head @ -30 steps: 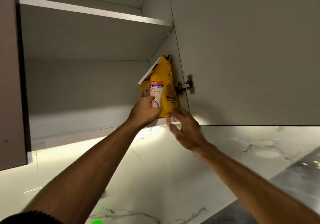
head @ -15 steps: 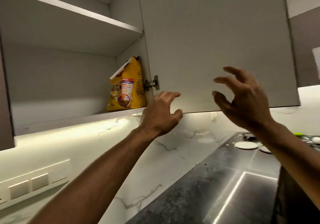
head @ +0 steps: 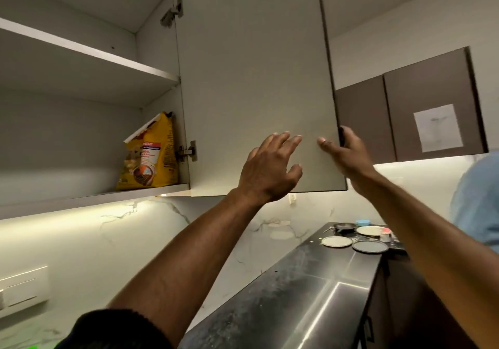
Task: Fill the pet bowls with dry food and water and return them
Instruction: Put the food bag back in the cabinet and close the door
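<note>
2 bare hands were raised to 1 open cabinet door (head: pixel 256 78). The left hand (head: pixel 270 170) was spread, fingers loose, in front of the door's inner face near its lower edge, holding nothing; whether its fingertips touched the panel could not be told. The right hand (head: pixel 343 154) was hooked around the door's free edge, thumb on the inner face and fingers wrapped behind it.

1 yellow bag of dry food (head: pixel 149 157) stood upright on the lowest shelf (head: pixel 89 198), well to the left of both hands, tucked into the right rear corner beside the lower hinge (head: pixel 188 151). 2 hinges showed, the upper hinge (head: pixel 172 13) above it. 2 shelves were visible; the upper shelf (head: pixel 81 51) held nothing that could be seen.

Below the right hand, on the far end of a dark polished countertop (head: pixel 297 294), lay 3 round plates (head: pixel 355 240), 1 small dark pan (head: pixel 344 225) and 1 blue tub (head: pixel 362 222). A white marble backsplash (head: pixel 162 240) lit by an under-cabinet strip ran behind. 2 brown wall cabinets (head: pixel 405 122) hung to the right of the right hand, 1 with a paper sheet (head: pixel 437 127) stuck on it.
</note>
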